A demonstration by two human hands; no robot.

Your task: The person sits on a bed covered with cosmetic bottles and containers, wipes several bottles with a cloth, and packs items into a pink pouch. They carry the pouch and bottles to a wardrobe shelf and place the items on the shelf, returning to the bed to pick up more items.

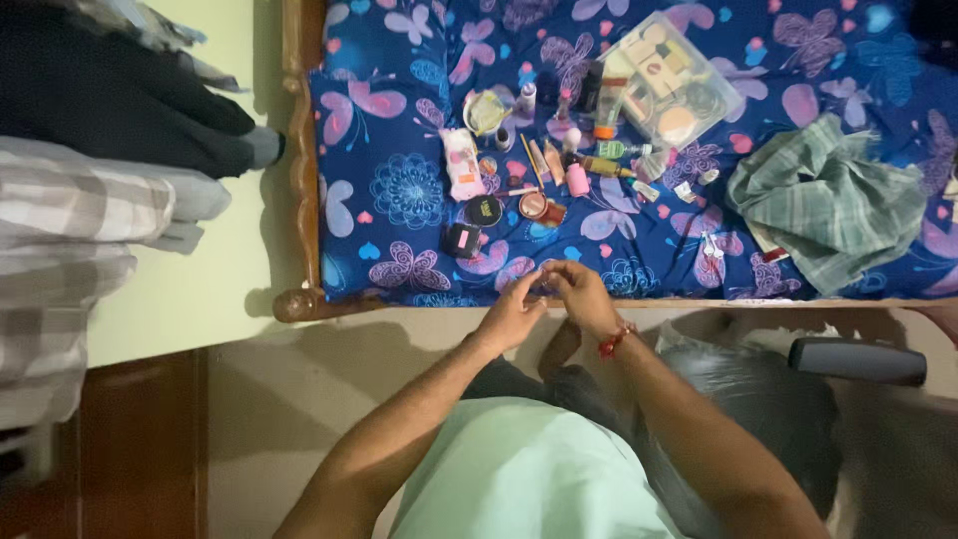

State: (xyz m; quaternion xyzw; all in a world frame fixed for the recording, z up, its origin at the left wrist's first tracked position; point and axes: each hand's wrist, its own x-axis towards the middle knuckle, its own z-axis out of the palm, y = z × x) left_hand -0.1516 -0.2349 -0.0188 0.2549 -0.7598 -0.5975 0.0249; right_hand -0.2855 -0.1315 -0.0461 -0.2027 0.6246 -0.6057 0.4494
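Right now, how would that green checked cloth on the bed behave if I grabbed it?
The green checked cloth lies crumpled in soft folds, so it is probably floppy and light. It would likely drape and trail, perhaps dragging small items beside it on the butterfly bedsheet.

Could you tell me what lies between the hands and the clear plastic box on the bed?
In the head view, scattered small cosmetics lie between the hands and box.

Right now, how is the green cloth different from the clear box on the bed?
The green cloth is soft, crumpled and checked; the clear box is stiff, see-through and filled with small items. The cloth lies nearer the bed's edge, the box farther back. Both rest on the blue butterfly sheet.
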